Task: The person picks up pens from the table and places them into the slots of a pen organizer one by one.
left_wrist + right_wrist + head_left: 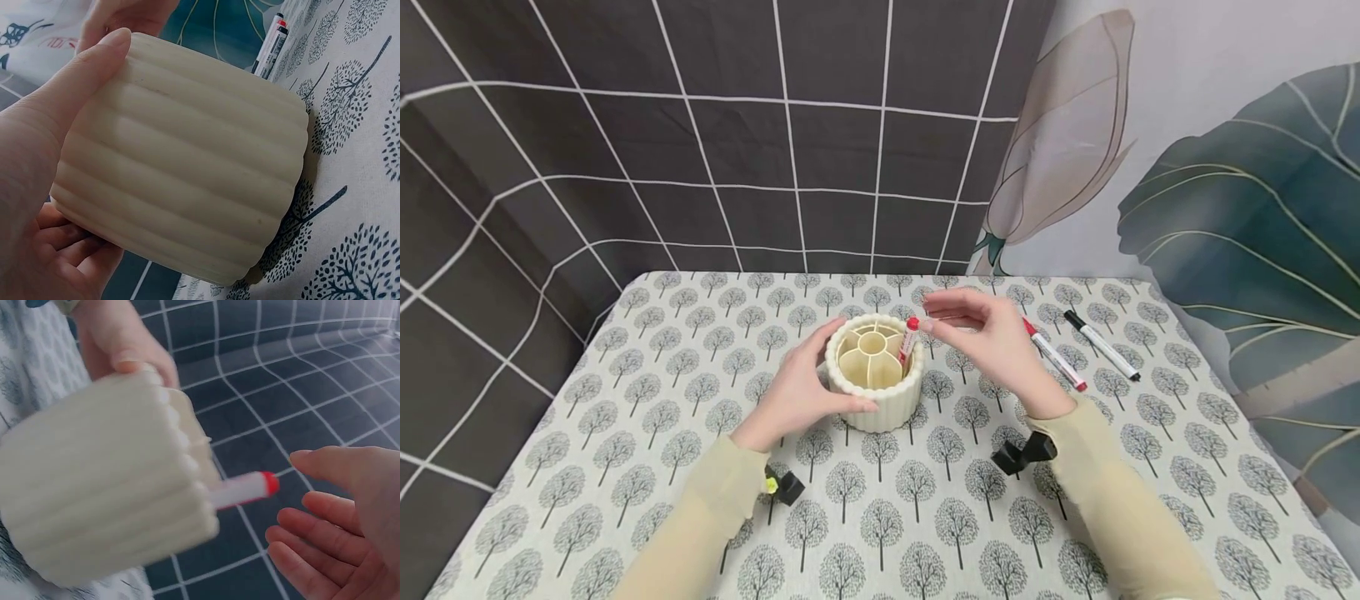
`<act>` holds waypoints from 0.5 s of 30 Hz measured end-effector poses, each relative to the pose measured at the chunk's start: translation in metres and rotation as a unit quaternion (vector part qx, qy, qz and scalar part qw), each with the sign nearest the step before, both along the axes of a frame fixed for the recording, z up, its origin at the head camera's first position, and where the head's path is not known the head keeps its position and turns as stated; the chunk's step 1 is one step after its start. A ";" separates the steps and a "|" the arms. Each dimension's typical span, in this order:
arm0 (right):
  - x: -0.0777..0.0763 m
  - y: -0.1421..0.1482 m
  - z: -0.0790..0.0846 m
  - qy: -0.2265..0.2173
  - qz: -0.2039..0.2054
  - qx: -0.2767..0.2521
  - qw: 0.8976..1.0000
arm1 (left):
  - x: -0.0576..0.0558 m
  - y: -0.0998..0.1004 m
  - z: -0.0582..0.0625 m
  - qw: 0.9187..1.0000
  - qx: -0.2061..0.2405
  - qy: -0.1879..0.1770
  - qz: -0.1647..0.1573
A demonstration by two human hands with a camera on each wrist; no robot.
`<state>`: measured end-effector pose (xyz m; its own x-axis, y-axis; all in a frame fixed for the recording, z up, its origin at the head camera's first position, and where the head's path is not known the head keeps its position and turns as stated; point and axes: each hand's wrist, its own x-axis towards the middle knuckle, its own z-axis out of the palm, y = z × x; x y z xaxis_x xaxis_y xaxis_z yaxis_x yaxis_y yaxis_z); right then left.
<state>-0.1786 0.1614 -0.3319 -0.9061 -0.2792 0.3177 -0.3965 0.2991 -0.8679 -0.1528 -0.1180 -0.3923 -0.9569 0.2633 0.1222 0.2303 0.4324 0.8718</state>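
Observation:
A cream pen holder (pixel 880 404) with ribbed sides and a scalloped rim stands on the table, divided inside into several compartments. My left hand (pixel 797 387) grips it from the left, thumb along the near side and fingers round the far side. Inside its right compartment leans a red-and-white marker (pixel 909 340), red end up; its lower part is hidden by the wall. Just right of that marker is my right hand (pixel 985 337). In the right wrist view, the right hand's fingers (pixel 319 531) are parted from the thumb, with a gap between them and the marker's red end (pixel 270 484).
To the right lie a red-and-white marker (pixel 1056 357) and a black-and-white marker (pixel 1103 346), side by side. A tree-print cloth (pixel 700 387) covers the table. Behind it hangs a dark curtain (pixel 730 142) with white grid lines, and a floral curtain (pixel 1247 192) hangs at the right.

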 end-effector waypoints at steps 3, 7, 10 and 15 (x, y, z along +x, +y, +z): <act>0.002 0.014 0.006 0.010 -0.028 0.001 1.000 | 0.000 0.000 0.000 1.000 -0.008 0.000 0.002; 0.004 0.038 0.015 0.016 -0.071 0.001 0.997 | 0.001 -0.001 0.001 1.000 -0.013 0.001 0.005; 0.007 0.058 0.019 0.002 -0.109 0.005 0.994 | 0.001 -0.001 0.002 1.000 -0.013 0.000 0.007; 0.008 0.096 0.015 -0.005 -0.162 0.044 0.986 | 0.000 0.000 0.001 1.000 -0.012 -0.001 0.004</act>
